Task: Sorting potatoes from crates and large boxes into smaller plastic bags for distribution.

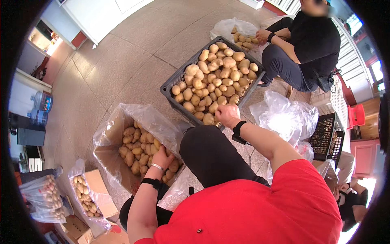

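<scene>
My left hand [163, 159] reaches into a cardboard box lined with a clear plastic bag [105, 163]. Its fingertips touch potatoes [137, 152] there; whether one is gripped is hidden by the hand. At the near edge of a dark plastic crate [172, 105], my right hand [228, 116] rests with curled fingers against the heaped potatoes [213, 82]. What lies under those fingers cannot be made out. The box stands left of my knee, and the crate is just beyond the knee.
Another person [304, 52] crouches by an open bag of potatoes [245, 39]. Crumpled plastic bags [283, 116] and a black crate [323, 137] lie to the right. At left are a narrow box of potatoes [85, 195], filled bags [45, 198] and water jugs [39, 106]. A further person [353, 204] is lower right.
</scene>
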A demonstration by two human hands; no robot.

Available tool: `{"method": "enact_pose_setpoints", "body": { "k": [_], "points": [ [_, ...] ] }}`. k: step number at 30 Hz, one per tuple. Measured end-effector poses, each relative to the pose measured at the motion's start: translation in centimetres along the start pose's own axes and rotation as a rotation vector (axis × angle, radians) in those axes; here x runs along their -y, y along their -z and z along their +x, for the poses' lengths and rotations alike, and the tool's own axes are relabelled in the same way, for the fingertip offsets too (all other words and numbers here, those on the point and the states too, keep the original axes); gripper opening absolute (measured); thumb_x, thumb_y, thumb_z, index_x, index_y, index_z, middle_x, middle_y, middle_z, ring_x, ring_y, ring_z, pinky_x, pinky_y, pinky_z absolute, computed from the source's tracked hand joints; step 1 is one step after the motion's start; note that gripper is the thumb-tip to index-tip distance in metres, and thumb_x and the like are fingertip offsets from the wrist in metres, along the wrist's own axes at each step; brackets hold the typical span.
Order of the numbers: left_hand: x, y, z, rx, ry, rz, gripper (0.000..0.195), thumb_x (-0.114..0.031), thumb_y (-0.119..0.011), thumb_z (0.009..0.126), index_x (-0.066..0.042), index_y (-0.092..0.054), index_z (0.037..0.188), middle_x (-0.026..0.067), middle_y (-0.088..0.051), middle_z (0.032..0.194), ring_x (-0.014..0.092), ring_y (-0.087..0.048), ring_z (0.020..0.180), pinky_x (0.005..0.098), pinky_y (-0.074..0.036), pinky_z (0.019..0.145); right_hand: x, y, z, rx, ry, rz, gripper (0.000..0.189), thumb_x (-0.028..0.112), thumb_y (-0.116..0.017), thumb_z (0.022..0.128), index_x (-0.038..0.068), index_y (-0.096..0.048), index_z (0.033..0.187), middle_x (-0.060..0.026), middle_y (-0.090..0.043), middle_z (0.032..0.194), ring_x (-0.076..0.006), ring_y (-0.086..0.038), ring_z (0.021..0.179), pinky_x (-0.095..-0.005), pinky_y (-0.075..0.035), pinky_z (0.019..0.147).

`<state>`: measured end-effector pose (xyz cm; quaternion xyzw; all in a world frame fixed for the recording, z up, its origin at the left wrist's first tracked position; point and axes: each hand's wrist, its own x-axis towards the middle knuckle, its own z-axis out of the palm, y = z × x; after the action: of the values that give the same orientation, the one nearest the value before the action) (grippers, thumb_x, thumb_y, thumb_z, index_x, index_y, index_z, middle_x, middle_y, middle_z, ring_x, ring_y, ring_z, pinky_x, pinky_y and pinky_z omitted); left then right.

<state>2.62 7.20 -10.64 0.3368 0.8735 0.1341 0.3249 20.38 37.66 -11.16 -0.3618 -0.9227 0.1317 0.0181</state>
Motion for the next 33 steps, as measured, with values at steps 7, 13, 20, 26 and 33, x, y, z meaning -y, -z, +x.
{"method": "enact_pose_setpoints", "body": {
  "k": [7,13,20,26,33],
  "points": [
    [0.5,-0.1,0.0,-0.003,-0.058,0.06,0.055,-0.036,-0.063,0.077,-0.001,-0.046,0.116,0.027,-0.063,0.091,0.043,-0.061,0.086,0.0472,-0.049,0.075,-0.4,-0.5,0.0,-0.089,0.035,0.021,0.026,0.032,-0.055,0.078,0.01,-0.063,0.067,-0.0113,-0.063,0.068,-0.029,-0.062,0.073,-0.0429,-0.047,0.069],
    [0.3,-0.1,0.0,-0.001,-0.05,0.035,0.055,-0.032,-0.061,0.079,-0.004,-0.045,0.124,0.0263,-0.063,0.096,0.042,-0.061,0.089,0.0463,-0.049,0.078,-0.3,-0.6,0.0,-0.099,0.029,0.017,0.025,0.031,-0.054,0.078,0.011,-0.063,0.066,-0.0108,-0.063,0.068,-0.0287,-0.062,0.072,-0.0423,-0.047,0.068],
    [2.7,-1.7,1.3,0.036,-0.012,-0.099,0.052,-0.031,-0.057,0.084,-0.008,-0.043,0.129,0.0254,-0.063,0.1,0.042,-0.06,0.092,0.0456,-0.048,0.081,-0.3,-0.7,0.1,-0.093,0.032,0.013,0.025,0.031,-0.054,0.077,0.011,-0.063,0.066,-0.0107,-0.063,0.068,-0.0286,-0.062,0.072,-0.0426,-0.047,0.069],
    [-1.1,0.7,0.2,0.0,0.103,0.197,0.049,-0.035,-0.059,0.082,-0.009,-0.047,0.121,0.024,-0.064,0.096,0.041,-0.061,0.09,0.0472,-0.048,0.078,-0.4,-0.8,0.0,-0.09,0.031,0.017,0.025,0.031,-0.053,0.078,0.011,-0.063,0.067,-0.0104,-0.063,0.068,-0.0284,-0.062,0.073,-0.0425,-0.047,0.069],
    [1.0,-1.0,1.2,-0.023,0.006,0.088,0.048,-0.034,-0.059,0.082,-0.008,-0.046,0.119,0.0239,-0.064,0.094,0.042,-0.061,0.087,0.0483,-0.049,0.075,-0.3,-0.6,0.0,-0.053,0.007,0.019,0.026,0.032,-0.052,0.079,0.01,-0.062,0.068,-0.0111,-0.063,0.07,-0.0284,-0.062,0.076,-0.0423,-0.047,0.071]
  ]
}}
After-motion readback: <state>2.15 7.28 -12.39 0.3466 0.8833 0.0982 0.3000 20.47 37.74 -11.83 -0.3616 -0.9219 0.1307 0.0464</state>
